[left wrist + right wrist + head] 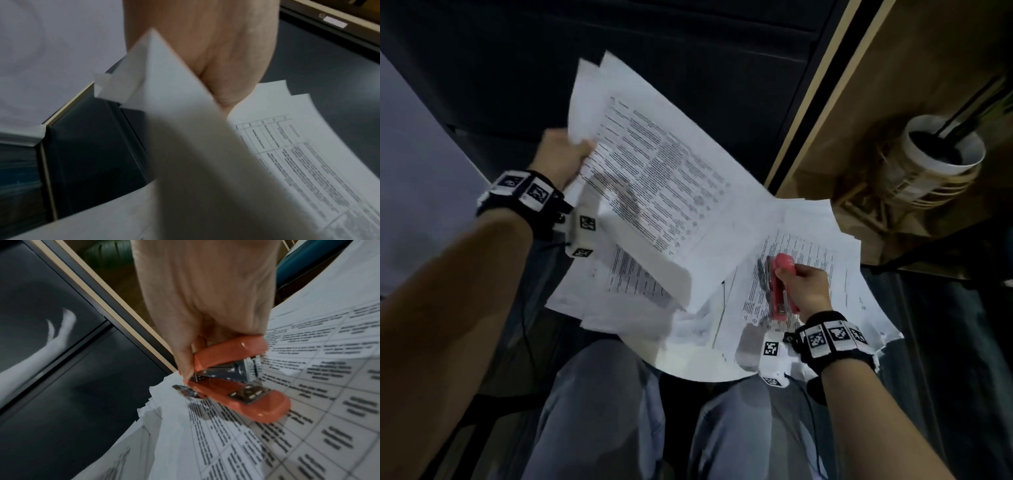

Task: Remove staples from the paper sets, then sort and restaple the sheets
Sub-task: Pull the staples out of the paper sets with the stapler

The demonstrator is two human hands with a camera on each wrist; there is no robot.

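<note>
My left hand (565, 154) grips a set of printed sheets (654, 178) by its left edge and holds it lifted and tilted over the lap; in the left wrist view the held sheets (185, 129) fold down across the palm (216, 56). My right hand (804, 287) holds a pink-orange stapler (780, 291) just above other printed sheets (825, 246) spread on the round white table (688, 363). The right wrist view shows the stapler (236, 378) with its mouth apart and metal tip near the paper pile's (308, 402) ragged edge.
A dark cabinet front (619, 51) stands ahead. To the right, a wooden shelf (893, 85) carries a white cup (941, 147) with dark sticks in it. My knees in grey trousers (599, 411) are below the table. More loose sheets (626, 281) lie under the lifted set.
</note>
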